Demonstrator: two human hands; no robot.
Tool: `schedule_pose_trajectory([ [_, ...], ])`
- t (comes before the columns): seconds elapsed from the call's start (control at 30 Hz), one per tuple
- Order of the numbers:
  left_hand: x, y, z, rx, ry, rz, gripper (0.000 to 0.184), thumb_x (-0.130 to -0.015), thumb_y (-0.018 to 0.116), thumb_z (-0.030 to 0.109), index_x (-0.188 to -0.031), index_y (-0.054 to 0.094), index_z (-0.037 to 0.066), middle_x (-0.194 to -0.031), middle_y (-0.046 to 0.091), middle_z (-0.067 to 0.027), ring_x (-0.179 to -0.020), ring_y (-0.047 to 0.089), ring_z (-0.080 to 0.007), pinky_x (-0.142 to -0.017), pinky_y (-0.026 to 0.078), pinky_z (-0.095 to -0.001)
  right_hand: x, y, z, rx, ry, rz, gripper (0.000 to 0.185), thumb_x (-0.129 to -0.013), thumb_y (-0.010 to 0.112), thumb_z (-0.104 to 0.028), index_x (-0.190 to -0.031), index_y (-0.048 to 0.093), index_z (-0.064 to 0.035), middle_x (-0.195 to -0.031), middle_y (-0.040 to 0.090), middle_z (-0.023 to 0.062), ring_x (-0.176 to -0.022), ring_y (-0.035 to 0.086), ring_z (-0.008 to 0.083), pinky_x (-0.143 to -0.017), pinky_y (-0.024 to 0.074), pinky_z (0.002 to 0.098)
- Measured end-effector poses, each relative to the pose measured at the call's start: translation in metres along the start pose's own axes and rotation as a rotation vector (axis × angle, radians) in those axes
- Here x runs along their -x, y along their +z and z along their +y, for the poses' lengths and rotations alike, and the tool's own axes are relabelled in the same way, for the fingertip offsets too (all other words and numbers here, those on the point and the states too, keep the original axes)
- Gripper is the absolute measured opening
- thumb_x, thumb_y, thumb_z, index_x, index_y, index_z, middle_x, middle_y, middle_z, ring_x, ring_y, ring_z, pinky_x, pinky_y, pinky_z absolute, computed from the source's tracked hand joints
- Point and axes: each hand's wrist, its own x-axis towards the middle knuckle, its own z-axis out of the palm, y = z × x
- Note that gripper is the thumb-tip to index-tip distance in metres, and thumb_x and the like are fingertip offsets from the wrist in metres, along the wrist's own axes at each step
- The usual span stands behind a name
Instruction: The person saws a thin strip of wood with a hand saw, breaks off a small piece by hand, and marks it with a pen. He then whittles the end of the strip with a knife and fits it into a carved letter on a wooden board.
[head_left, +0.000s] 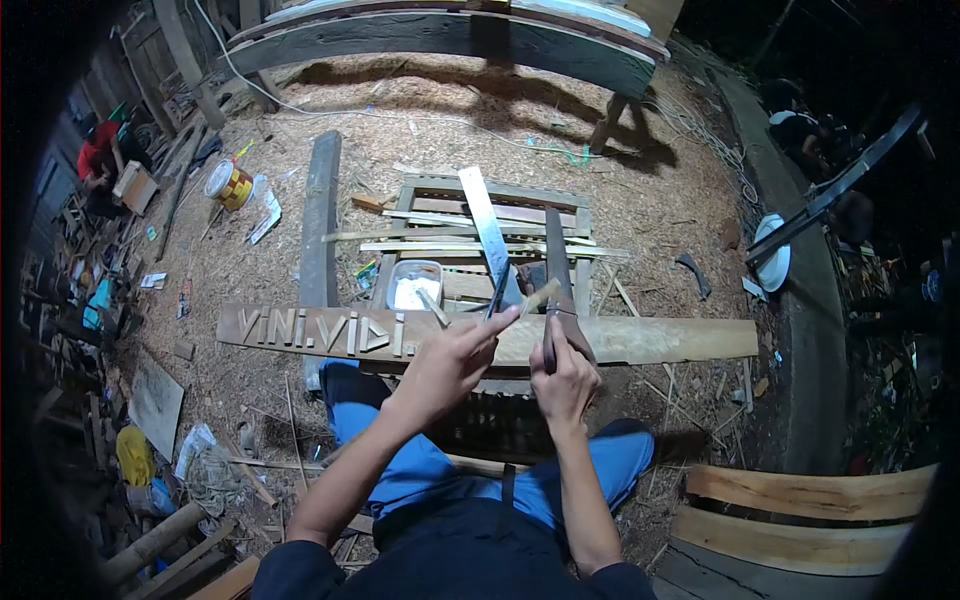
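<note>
My left hand (452,362) is closed, its fingertips pinching a short strip of wood (540,297) above a long plank (680,340). My right hand (566,382) is wrapped round the brown handle of a long, dark-bladed knife (558,265), whose blade points away from me. Along the plank's left part, pale wooden letters (335,332) spell "VINI.VIDI", the last ones partly behind my left arm. A broad silver metal blade (485,225) lies between my hands and the slatted frame. Beside it stands a white plastic tub (413,287) with white contents and a stick in it.
Thin wooden strips (430,246) lie across a slatted wooden frame (580,205). A workbench (430,38) stands at the back. A bucket (228,186) is at left, cut boards (800,495) at lower right. People sit at far left and far right. Shavings cover the ground.
</note>
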Motion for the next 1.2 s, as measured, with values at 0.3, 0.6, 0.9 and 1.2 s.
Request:
schedule_pose_trajectory([
  [0.3, 0.047, -0.009, 0.023, -0.239, 0.011, 0.003, 0.075, -0.083, 0.066, 0.0, -0.152, 0.054, 0.025, -0.09, 0.056, -0.0116, -0.076, 0.061, -0.0322, -0.069, 0.05, -0.0458, 0.004, -0.038, -0.008, -0.007, -0.11, 0.071, 0.039, -0.083, 0.08, -0.021, -0.121, 0.076, -0.0101, -0.1, 0.07, 0.0082, -0.099, 0.066, 0.0276, -0.092, 0.0493, 0.0453],
  [0.6, 0.055, -0.033, 0.063, -0.463, 0.165, -0.019, 0.064, -0.081, 0.067, 0.006, -0.144, 0.062, 0.018, -0.092, 0.06, -0.004, -0.086, 0.063, -0.0209, -0.072, 0.05, -0.0347, -0.015, -0.096, -0.049, -0.011, -0.576, -0.048, 0.036, -0.083, 0.075, -0.007, -0.119, 0.076, -0.0113, -0.114, 0.071, 0.0032, -0.109, 0.064, 0.0256, -0.094, 0.0497, 0.0406],
  [0.9, 0.059, -0.038, 0.064, -0.601, 0.267, 0.095, 0.043, -0.084, 0.071, 0.017, -0.127, 0.072, 0.019, -0.071, 0.053, 0.0028, -0.058, 0.058, -0.0122, -0.051, 0.044, -0.0295, -0.01, -0.096, -0.057, -0.217, -0.577, 0.044, 0.03, -0.074, 0.075, 0.006, -0.104, 0.078, -0.0014, -0.093, 0.071, 0.0108, -0.083, 0.067, 0.0288, -0.074, 0.0559, 0.0388],
  [1.2, 0.056, -0.039, 0.08, -0.609, 0.252, 0.132, 0.032, -0.089, 0.074, 0.024, -0.12, 0.074, 0.02, -0.065, 0.048, 0.0037, -0.054, 0.055, -0.0109, -0.047, 0.04, -0.0295, 0.009, -0.085, -0.06, -0.164, -0.513, 0.301, 0.033, -0.081, 0.068, 0.01, -0.11, 0.077, -0.0028, -0.099, 0.073, 0.0101, -0.083, 0.066, 0.0259, -0.075, 0.0532, 0.0388],
])
